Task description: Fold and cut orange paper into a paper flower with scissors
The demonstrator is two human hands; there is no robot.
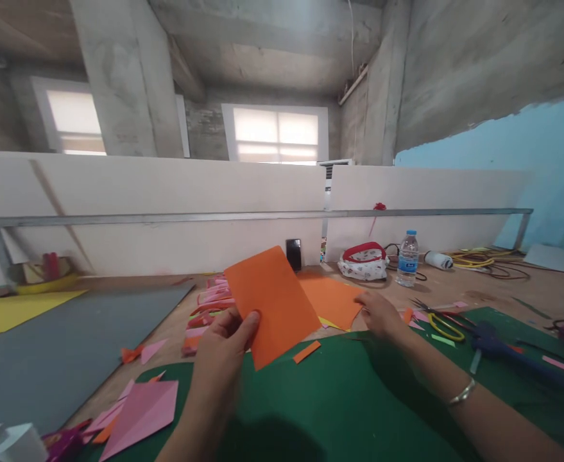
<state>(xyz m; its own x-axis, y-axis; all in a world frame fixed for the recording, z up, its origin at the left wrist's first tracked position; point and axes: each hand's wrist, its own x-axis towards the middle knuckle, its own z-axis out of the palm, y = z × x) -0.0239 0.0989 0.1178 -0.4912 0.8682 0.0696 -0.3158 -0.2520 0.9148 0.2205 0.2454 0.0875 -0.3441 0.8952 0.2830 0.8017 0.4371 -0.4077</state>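
So, biggest stuff first: a green cutting mat (349,410) is spread over the wooden table (503,289), with a grey sheet (70,346) laid out off to the left and a yellow sheet (17,308) beyond it. On the far edge of the mat a second orange sheet (332,298) is lying flat.

Progress-wise, it looks like a fair bit of paper work is already behind this: folded pink pieces (142,410) are stacked near the mat's left corner, a pile of pink and orange strips (209,308) is heaped behind, and a small orange offcut (307,351) has been left on the mat. The orange sheet (272,301) being held looks uncut and unfolded though, so this piece would seem to be at the very start.

Hands: the left hand (224,343) is raised above the mat, thumb and fingers pinched shut on the lower edge of the orange sheet, which is held up tilted. The right hand (380,314) is stretched forward, palm down, resting at the edge of the flat orange sheet; whether it's actually gripped can't be told.

Scissors (438,317) are parked just right of that hand, untouched.
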